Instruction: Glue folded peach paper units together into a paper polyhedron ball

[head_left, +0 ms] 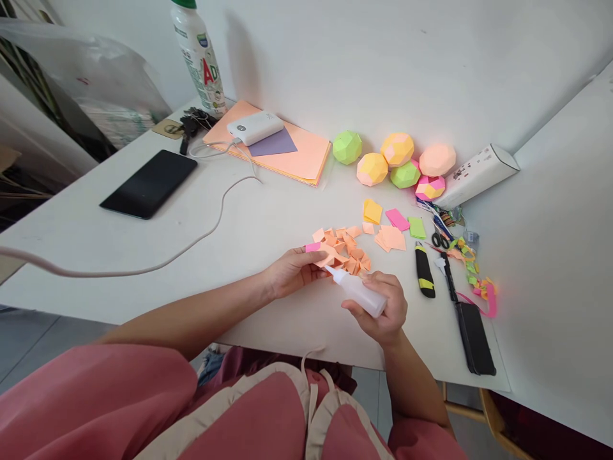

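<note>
My right hand (387, 308) is wrapped round a translucent white glue bottle (361, 294), tilted so its pointed nozzle reaches to the left. The tip is at a folded paper piece (326, 257), peach with a pink part, which my left hand (297, 271) pinches between thumb and fingers. Whether the nozzle touches the paper I cannot tell. Just behind my hands lies a loose heap of small folded peach paper pieces (352, 246). Stacks of flat paper cards lie beyond it: yellow cards (372, 211), pink cards (397, 220), green cards (417, 227) and peach cards (391, 237).
Several faceted paper balls (397, 150) sit along the wall. At right lie a utility knife (424, 271), scissors (440, 240), a black case (474, 337) and paper scraps. At left are a tablet (149, 184), a cable (211, 231), a power bank (256, 128) on paper sheets, and a bottle (200, 61).
</note>
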Motion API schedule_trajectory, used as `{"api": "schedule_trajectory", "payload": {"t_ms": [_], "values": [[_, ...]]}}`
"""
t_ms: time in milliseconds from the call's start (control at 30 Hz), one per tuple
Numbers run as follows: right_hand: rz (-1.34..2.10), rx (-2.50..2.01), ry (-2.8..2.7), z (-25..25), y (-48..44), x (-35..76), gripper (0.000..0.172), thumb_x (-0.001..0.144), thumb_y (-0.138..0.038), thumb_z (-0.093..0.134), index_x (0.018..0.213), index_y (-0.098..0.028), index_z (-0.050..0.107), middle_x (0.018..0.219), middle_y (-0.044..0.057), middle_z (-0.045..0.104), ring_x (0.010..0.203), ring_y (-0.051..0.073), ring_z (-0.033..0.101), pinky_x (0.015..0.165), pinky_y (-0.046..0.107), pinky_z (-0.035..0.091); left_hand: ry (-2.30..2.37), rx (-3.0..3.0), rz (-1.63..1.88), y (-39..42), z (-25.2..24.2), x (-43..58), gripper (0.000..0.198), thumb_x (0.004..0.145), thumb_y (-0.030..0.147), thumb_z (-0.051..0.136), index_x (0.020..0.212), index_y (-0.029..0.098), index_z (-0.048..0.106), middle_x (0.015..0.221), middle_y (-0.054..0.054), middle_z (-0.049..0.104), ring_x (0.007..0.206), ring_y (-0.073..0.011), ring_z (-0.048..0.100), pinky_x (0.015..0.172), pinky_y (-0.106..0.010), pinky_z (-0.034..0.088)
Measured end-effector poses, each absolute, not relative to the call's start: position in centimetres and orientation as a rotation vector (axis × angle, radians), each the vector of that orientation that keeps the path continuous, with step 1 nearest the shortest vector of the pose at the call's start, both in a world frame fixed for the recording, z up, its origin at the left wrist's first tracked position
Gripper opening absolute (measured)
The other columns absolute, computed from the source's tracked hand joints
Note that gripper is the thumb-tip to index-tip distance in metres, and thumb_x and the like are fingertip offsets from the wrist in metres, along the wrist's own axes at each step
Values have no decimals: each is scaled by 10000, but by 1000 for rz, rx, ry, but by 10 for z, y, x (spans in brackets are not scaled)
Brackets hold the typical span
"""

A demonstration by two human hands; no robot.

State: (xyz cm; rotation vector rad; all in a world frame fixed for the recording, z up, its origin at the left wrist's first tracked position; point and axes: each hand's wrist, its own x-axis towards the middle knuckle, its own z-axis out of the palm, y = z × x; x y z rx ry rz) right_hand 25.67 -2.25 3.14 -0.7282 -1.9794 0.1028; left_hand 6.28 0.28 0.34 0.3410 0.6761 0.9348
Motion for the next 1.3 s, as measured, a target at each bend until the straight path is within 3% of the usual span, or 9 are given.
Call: {"api": "schedule_trajectory", "payload": {"t_ms": [167,1300], "values": [[71,-764,-1941,30,-22,259,425,757,-350,724,1113,-233,525,866,69,604,731,215,609,550,383,570,655,354,931,3,3,63,107,746,178,697,808,90,699,758,-72,669,663,-128,586,645,-255,469],[-16,-684,-2022,34,-26,257,364,781,-334,704,1070,-172,553,812,64,600,701,192,613,582,369,597,672,317,923,3,2,63,147,721,170,725,824,69,700,777,-89,669,628,-106,558,579,-227,449]]}}
